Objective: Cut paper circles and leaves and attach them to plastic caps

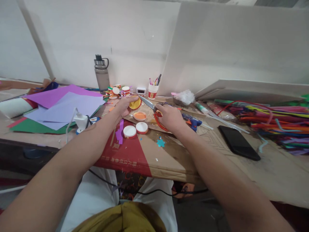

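Observation:
My left hand (123, 105) is closed on the edge of a small round yellow piece with a dark orange rim (135, 103), which is tilted up. In my right hand (170, 116) is a pair of scissors (148, 103) with orange-red handles. The blade tips reach the upper right edge of the yellow piece; whether they touch it I cannot tell. Just below lie a shallow round piece with an orange inside (139, 116) and two with white insides, one at left (129, 131) and one at right (142, 127). A blue flower-shaped cutout (160, 142) and a purple paper scrap (119, 132) lie nearer me.
Coloured paper sheets (72, 104), a white plug adapter (81, 120) and a grey bottle (101, 75) stand or lie at left. A paper cup of pens (153, 90) is at the back. To the right are a black phone (238, 142) and bundled coloured strips (277, 124).

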Motion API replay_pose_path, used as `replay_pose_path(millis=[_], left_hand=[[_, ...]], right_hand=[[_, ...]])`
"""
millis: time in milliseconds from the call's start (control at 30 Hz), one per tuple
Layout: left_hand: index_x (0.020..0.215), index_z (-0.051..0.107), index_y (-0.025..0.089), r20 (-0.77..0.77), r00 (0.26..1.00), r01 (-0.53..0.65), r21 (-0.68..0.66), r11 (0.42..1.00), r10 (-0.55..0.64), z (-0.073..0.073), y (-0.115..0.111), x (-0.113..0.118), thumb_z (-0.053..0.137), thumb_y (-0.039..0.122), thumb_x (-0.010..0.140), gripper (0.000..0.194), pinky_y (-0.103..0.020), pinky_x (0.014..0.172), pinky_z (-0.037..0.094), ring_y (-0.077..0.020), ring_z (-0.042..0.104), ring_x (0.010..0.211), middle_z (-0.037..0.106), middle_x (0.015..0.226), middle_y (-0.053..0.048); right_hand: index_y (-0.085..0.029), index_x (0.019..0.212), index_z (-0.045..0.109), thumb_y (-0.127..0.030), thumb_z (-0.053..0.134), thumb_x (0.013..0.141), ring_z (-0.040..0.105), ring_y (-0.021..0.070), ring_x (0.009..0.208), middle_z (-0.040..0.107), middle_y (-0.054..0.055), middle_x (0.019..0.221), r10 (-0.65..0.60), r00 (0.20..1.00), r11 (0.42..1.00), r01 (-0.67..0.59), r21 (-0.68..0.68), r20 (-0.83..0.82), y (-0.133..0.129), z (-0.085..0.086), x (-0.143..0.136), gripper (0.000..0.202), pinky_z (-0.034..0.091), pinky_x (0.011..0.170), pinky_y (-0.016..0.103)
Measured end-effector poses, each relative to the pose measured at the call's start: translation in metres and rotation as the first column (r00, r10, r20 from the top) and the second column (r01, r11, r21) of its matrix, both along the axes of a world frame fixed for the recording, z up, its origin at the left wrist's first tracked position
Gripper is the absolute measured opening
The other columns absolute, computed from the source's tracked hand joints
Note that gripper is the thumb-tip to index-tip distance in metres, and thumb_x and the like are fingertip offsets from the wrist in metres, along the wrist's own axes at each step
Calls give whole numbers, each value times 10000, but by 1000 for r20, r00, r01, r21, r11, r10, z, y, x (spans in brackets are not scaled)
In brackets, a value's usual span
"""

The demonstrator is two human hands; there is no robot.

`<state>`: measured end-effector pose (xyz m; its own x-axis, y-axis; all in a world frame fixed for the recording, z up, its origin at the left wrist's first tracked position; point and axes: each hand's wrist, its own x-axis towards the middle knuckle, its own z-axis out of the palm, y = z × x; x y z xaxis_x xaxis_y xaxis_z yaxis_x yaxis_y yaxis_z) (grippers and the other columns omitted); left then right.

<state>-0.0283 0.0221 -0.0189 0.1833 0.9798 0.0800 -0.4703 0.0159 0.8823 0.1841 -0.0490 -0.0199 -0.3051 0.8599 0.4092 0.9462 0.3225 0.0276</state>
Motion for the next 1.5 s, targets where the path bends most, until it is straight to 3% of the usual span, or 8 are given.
replay_pose_path(millis=[267,500,633,767,900,1133,1300,1500], left_hand=[[780,679,121,-22,999,42,137,990,-39,-2,6,-4,779,123,662,154,-218,625,489,-98,611,640,673,718,-3],[804,649,138,-111,994,-3,208,978,27,0,1,-3,749,125,691,152,-241,632,469,-114,612,641,658,724,-8],[765,606,138,-69,997,-25,183,983,38,3,-5,6,732,75,693,159,-232,638,477,-105,608,643,642,713,5],[792,592,144,14,996,-84,160,983,83,2,-12,19,752,48,685,215,-224,672,499,-95,616,682,644,754,15],[873,633,139,55,997,-62,167,984,54,-3,-18,31,758,66,691,233,-239,689,524,-110,641,723,678,821,-7],[847,637,152,-86,996,44,196,980,-27,-6,-25,35,750,158,702,184,-242,658,537,-115,632,722,673,818,-5],[819,629,146,-252,968,68,182,981,-21,-7,-25,33,730,90,675,184,-255,620,570,-113,636,699,661,856,-9],[872,623,144,-182,978,132,139,981,-106,-8,-26,32,742,62,685,237,-332,733,624,-124,662,751,665,942,-32]], right_hand=[[-220,1281,641,-194,534,874,653,261,1066,719,105,1178,60,963,998,-60,8,-263,15,-11,8,422,484,912,344],[-198,1218,674,-230,576,859,660,250,952,728,102,1066,152,875,988,-128,84,-459,21,-19,8,373,504,863,365],[-194,1144,680,-431,652,840,565,164,631,628,6,719,104,662,985,-171,-14,-742,20,-22,2,386,491,623,294],[-221,1223,594,-528,692,793,480,116,509,536,-42,680,81,363,929,-364,-62,-928,15,-20,-8,536,426,432,235],[-208,1204,585,-525,740,737,474,112,501,516,-46,691,49,248,904,-422,-63,-968,8,-16,-17,585,431,376,231],[-172,1271,551,-374,681,743,460,86,505,586,-30,777,77,220,948,-318,3,-972,7,-12,-14,580,458,445,233],[-192,1263,590,-270,595,754,591,136,679,684,23,904,93,362,984,-176,30,-928,19,-16,-5,515,509,604,256],[-169,1309,582,-219,524,807,665,178,887,728,68,1060,112,488,990,-134,53,-866,17,-12,-2,508,527,788,298]])
